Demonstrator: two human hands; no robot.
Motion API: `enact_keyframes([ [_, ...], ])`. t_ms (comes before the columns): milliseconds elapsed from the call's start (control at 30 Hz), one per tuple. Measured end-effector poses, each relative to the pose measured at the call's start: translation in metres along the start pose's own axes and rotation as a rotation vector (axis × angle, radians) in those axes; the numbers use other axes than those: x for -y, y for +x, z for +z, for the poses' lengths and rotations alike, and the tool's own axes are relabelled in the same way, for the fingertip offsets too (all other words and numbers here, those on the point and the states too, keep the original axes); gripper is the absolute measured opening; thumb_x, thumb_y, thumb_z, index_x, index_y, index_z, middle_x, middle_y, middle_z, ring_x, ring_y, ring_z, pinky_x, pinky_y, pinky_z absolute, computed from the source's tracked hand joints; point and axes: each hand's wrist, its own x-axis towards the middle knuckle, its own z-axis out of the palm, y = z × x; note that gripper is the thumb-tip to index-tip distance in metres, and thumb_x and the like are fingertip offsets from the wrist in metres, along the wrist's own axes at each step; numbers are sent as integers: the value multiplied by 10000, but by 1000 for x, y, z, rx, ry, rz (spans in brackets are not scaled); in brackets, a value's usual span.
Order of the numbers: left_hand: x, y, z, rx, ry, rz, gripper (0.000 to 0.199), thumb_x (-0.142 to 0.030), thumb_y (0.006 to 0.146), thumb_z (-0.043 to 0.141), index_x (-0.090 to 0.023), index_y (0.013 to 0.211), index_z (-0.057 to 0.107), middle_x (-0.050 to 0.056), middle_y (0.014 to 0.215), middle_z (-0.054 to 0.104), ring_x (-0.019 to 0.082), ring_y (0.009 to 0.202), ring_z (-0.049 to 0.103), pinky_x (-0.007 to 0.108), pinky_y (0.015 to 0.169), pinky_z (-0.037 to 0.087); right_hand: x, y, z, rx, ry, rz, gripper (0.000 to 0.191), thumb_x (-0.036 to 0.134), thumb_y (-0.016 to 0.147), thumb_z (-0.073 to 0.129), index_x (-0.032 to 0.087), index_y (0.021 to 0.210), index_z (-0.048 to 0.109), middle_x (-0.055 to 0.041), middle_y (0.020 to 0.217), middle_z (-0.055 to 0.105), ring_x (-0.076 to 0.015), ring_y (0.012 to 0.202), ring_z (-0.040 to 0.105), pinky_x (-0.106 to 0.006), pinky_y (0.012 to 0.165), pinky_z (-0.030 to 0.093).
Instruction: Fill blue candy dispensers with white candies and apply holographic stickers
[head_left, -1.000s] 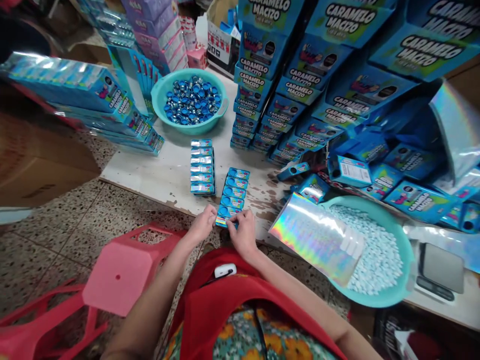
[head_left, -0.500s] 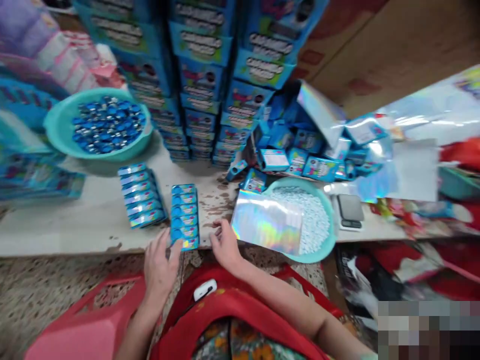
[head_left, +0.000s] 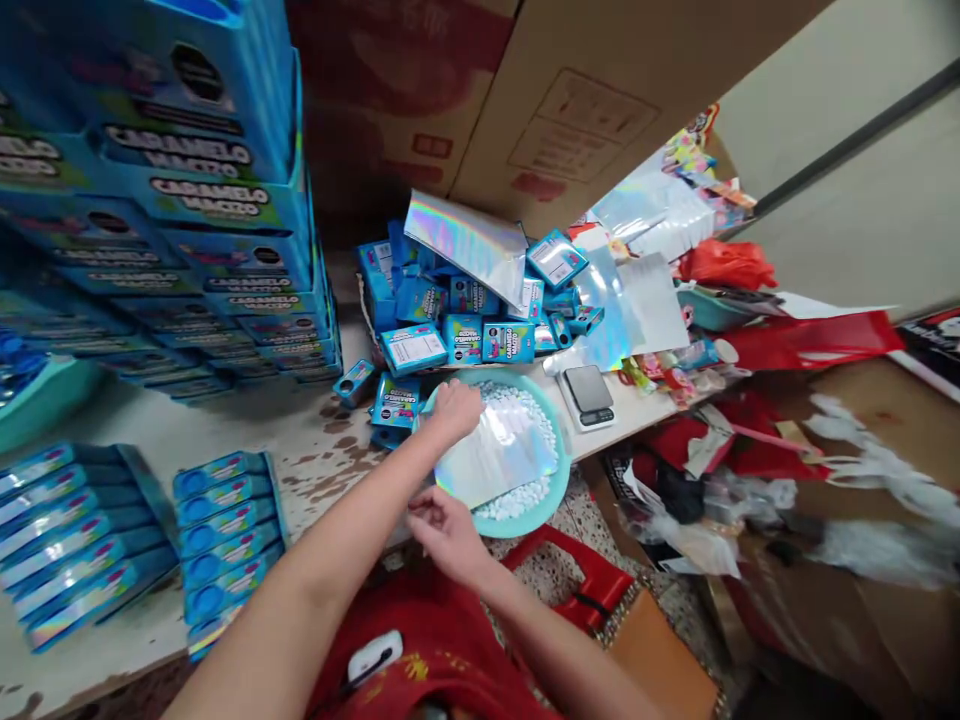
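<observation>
My left hand [head_left: 458,410] reaches across to the basin, its fingers curled at the upper left corner of a shiny holographic sheet [head_left: 495,455]; the fingertips are partly hidden. That sheet lies over small white pieces [head_left: 529,497] in a turquoise basin [head_left: 561,470]. Just below the basin's left rim is my right hand [head_left: 450,535], fingers loosely bent and apart, with nothing seen in them. Small blue candy boxes stand in two rows to the left: one row [head_left: 229,540] with round cut-outs nearer my left forearm, the other [head_left: 75,550] farther left.
Stacked blue display boxes [head_left: 225,250] rise at the back left. Loose blue boxes [head_left: 465,335] pile up behind the basin, under another holographic sheet [head_left: 472,240]. A small scale [head_left: 589,395] stands right of the basin. A large cardboard box [head_left: 555,110] is behind.
The view has swung right. My left hand has left the row of blue boxes and crossed to the basin. The holographic sheet has shifted farther over the basin. My right hand stays near it.
</observation>
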Motion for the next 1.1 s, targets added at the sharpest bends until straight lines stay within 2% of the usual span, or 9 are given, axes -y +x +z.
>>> enact_keyframes([
  [133, -11, 31, 15, 144, 21, -60, 214, -202, 808, 517, -102, 888, 689, 203, 970, 677, 317, 1060, 547, 439, 921, 348, 16, -3, -4, 135, 46, -61, 160, 279, 760, 651, 185, 885, 616, 24, 730, 579, -98, 604, 491, -213, 553, 418],
  [233, -10, 36, 4, 198, 7, -76, 247, -252, 829, 468, -165, 908, 685, 148, 977, 688, 274, 951, 600, 374, 819, 402, 45, -14, -38, 199, -68, -87, 162, 304, 802, 643, 197, 923, 644, 25, 714, 589, -90, 575, 496, -206, 533, 423],
  [300, -6, 34, -15, 197, -4, -71, 264, -281, 839, 434, -217, 926, 675, 96, 994, 687, 242, 897, 611, 319, 728, 411, 62, -15, -74, 56, -206, -222, 141, 301, 841, 610, 213, 944, 649, -2, 795, 624, -110, 654, 554, -222, 584, 461],
  [433, 5, 24, -52, 165, 6, -64, 231, -330, 819, 454, -244, 860, 666, 47, 945, 681, 223, 880, 597, 268, 644, 375, 68, 25, -140, -500, -631, -566, 239, 281, 899, 532, 200, 1107, 616, -111, 1128, 604, -220, 1074, 547, -376, 892, 471],
  [500, 9, 16, -59, 184, 4, -32, 210, -339, 804, 479, -232, 802, 660, 39, 855, 673, 206, 822, 588, 255, 616, 348, 57, 56, -154, -533, -889, -604, 350, 322, 909, 520, 191, 1230, 565, -139, 1297, 530, -287, 1256, 421, -491, 1024, 362],
  [600, 17, 3, -53, 221, -48, -12, 204, -330, 792, 485, -213, 760, 650, 26, 741, 638, 174, 713, 555, 249, 579, 308, 31, 86, -149, -343, -1157, -597, 439, 370, 933, 470, 212, 1343, 477, -99, 1420, 452, -334, 1372, 262, -593, 1087, 207],
  [733, 32, -9, -30, 256, -242, 0, 200, -316, 763, 500, -186, 723, 646, 6, 641, 579, 152, 626, 496, 250, 564, 283, 3, 79, -135, -186, -1245, -619, 476, 338, 961, 403, 210, 1419, 378, -82, 1475, 385, -333, 1415, 168, -635, 1102, 56],
  [967, 49, -20, -7, 236, -419, -8, 189, -300, 737, 514, -157, 672, 620, -14, 585, 503, 135, 604, 443, 244, 540, 257, -16, 56, -133, -49, -1217, -612, 450, 295, 964, 394, 232, 1410, 387, -85, 1475, 384, -293, 1418, 192, -586, 1114, 116],
  [1100, 50, -28, -6, 213, -383, 4, 224, -327, 759, 514, -155, 728, 653, 0, 639, 567, 143, 635, 478, 244, 556, 275, -16, 50, -128, -87, -1150, -680, 271, 293, 930, 474, 191, 1152, 591, -98, 1412, 466, -284, 1384, 274, -530, 1110, 196],
])
